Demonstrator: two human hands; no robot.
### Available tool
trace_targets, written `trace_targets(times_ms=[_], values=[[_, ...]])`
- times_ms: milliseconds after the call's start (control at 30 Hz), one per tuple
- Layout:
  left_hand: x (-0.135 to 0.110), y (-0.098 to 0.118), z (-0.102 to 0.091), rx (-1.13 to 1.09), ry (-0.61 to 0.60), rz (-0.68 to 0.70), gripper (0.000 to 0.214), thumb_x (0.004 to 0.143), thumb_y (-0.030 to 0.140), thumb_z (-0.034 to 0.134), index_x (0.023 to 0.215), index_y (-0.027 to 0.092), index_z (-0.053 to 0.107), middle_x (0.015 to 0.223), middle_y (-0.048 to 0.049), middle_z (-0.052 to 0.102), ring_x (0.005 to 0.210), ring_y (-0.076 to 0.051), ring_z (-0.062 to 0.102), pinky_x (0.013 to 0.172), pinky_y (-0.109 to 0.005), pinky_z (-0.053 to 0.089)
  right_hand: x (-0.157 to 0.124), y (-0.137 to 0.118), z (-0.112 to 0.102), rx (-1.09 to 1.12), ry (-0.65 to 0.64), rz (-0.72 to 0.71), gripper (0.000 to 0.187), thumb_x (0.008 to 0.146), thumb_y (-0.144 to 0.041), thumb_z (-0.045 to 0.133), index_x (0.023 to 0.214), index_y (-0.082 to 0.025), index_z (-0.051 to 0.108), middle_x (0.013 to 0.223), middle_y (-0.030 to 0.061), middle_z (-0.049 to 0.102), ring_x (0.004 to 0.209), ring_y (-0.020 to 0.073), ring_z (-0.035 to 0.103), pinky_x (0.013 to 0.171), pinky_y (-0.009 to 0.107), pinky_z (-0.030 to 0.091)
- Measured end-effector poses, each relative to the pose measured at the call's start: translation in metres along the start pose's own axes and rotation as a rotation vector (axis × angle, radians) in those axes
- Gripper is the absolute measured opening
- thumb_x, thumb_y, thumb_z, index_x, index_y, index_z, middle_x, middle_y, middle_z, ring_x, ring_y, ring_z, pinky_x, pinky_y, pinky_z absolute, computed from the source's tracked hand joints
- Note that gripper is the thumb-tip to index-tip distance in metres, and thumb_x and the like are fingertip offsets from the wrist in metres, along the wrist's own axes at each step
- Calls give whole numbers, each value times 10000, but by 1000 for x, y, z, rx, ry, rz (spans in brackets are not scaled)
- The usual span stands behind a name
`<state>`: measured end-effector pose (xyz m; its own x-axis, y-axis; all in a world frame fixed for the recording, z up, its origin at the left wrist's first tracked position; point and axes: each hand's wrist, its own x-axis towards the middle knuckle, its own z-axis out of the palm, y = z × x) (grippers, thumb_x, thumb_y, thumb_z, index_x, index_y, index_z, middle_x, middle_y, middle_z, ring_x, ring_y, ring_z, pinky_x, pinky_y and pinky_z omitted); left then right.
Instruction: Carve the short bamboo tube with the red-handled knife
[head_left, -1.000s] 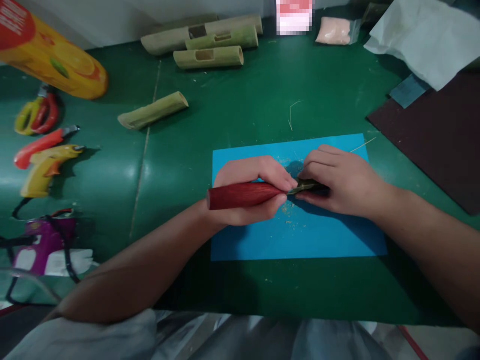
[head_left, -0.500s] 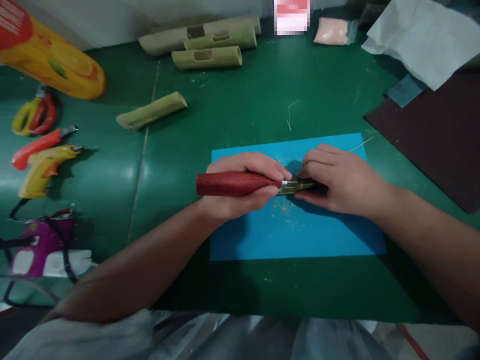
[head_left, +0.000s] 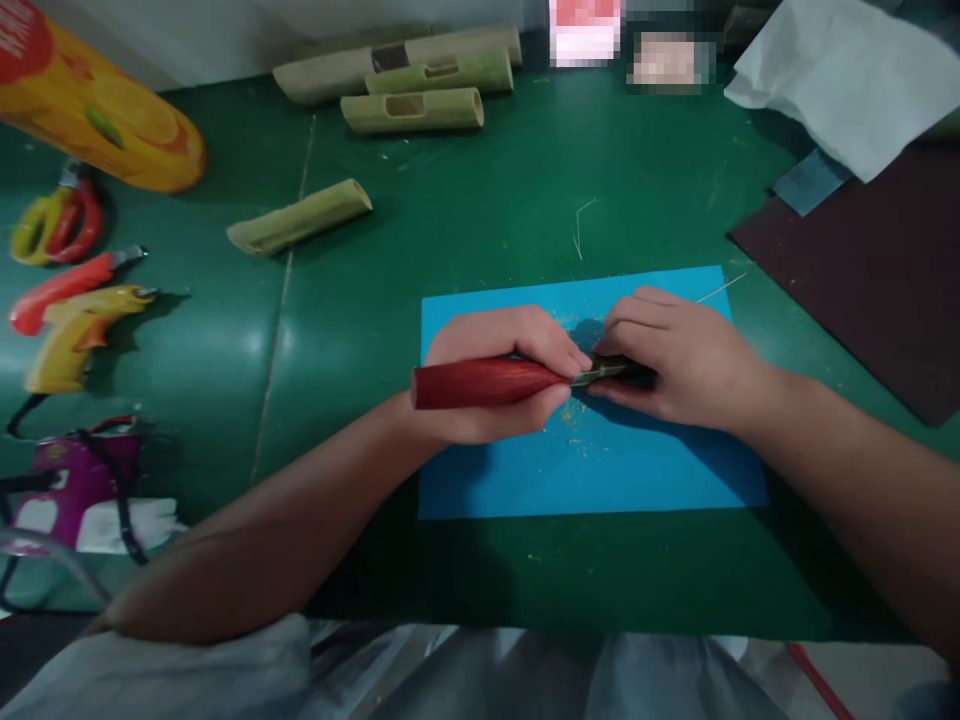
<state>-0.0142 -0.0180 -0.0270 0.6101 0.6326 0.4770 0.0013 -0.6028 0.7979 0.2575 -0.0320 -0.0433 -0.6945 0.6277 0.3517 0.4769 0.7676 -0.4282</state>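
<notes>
My left hand (head_left: 510, 332) is closed around a carving tool with a red wooden handle (head_left: 484, 385). Its metal end points right, toward a narrow dark-green piece of bamboo (head_left: 609, 369), and the tip is hidden by my fingers. My right hand (head_left: 675, 350) pinches that bamboo piece from the other side and covers its right part. Both hands are close together over a blue sheet (head_left: 480, 490). Fine pale shavings (head_left: 585, 430) lie scattered on the sheet below the bamboo.
Cut bamboo tubes (head_left: 412, 112) lie at the back, with a single tube (head_left: 300, 218) nearer. On the left are a yellow bottle (head_left: 112, 120), scissors (head_left: 56, 225), a red-handled tool (head_left: 64, 290), a yellow glue gun (head_left: 64, 350) and a purple device (head_left: 82, 480). A dark board (head_left: 877, 280) lies right.
My left hand and the carving tool have shifted slightly right, and the handle's back end now sits a little lower. My right hand stays in place on the bamboo.
</notes>
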Motion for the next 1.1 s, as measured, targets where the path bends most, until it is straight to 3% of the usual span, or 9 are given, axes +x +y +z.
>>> trace_targets(times_ms=[167,333,533,800,967,1100], values=[[-2,-8,5,-1,73,-12,47,960,300,867,988,295,829,954,-26,882,839,-213,851,761,-344,706,0,2,2,-12,37,-25,247,1097,-417,677,956,-218,714,943,83,728,863,243,607,770,385,486],[-5,-15,8,-106,290,-8,163,994,426,866,991,270,820,968,-41,878,819,-191,839,744,-325,710,0,0,1,-17,15,0,220,1096,-397,693,961,-224,705,961,79,726,860,237,602,778,381,488],[-1,-11,0,-97,75,38,138,970,359,906,1059,276,841,1031,-60,909,911,-217,877,826,-341,736,1,-2,-1,-12,22,-12,250,1110,-405,680,944,-218,692,921,72,718,843,234,599,754,378,488],[-3,-10,0,-64,52,-67,177,980,427,902,1039,273,839,1050,-62,912,955,-226,885,868,-351,749,1,-3,-2,1,-11,27,238,1095,-407,681,935,-232,695,929,69,722,851,235,603,778,383,487],[1,-2,1,-63,26,-10,124,965,279,895,1065,272,822,1068,-59,903,954,-222,879,857,-344,738,1,-1,0,-9,24,-17,245,1107,-399,682,942,-219,697,931,74,728,854,234,606,772,378,491],[3,1,3,26,32,36,119,921,200,870,1009,254,811,979,-46,887,864,-198,859,761,-301,705,0,1,2,-22,55,-56,243,1106,-400,683,948,-216,701,922,72,720,840,229,594,760,369,481]])
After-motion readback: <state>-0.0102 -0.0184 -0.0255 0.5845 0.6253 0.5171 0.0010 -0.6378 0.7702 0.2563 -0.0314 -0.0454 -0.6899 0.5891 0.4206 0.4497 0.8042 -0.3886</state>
